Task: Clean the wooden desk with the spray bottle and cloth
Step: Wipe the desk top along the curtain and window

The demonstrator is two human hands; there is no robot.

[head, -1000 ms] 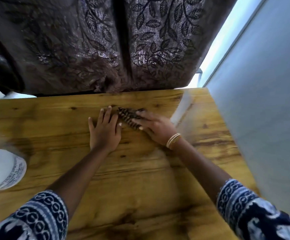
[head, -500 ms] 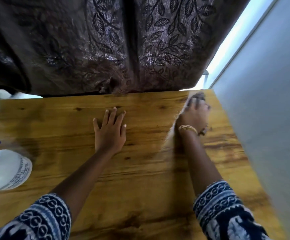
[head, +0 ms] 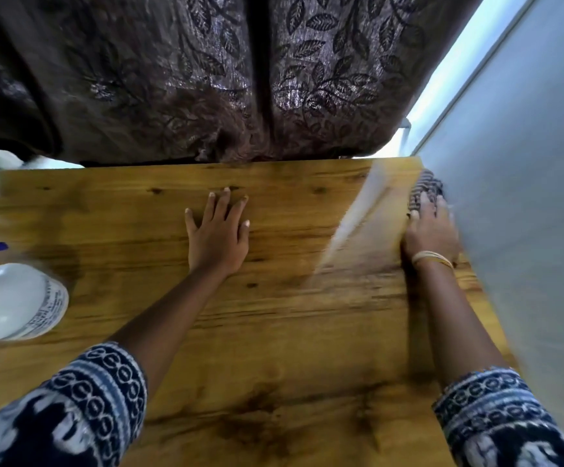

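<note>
Striped dark cloth (head: 424,193) lies at the wooden desk's (head: 274,332) far right corner, against the grey wall (head: 526,197). My right hand (head: 429,230) presses it, fingers (head: 424,203) extended on top. My left hand (head: 218,237) rests flat mid-desk, fingers spread, released. White spray bottle (head: 11,301) stands at the desk's left edge.

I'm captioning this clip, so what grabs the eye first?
The right hand presses a dark striped cloth against the wooden desk's far right corner, by the grey wall. The left hand lies flat mid-desk, and a white spray bottle sits at the left edge.
</note>
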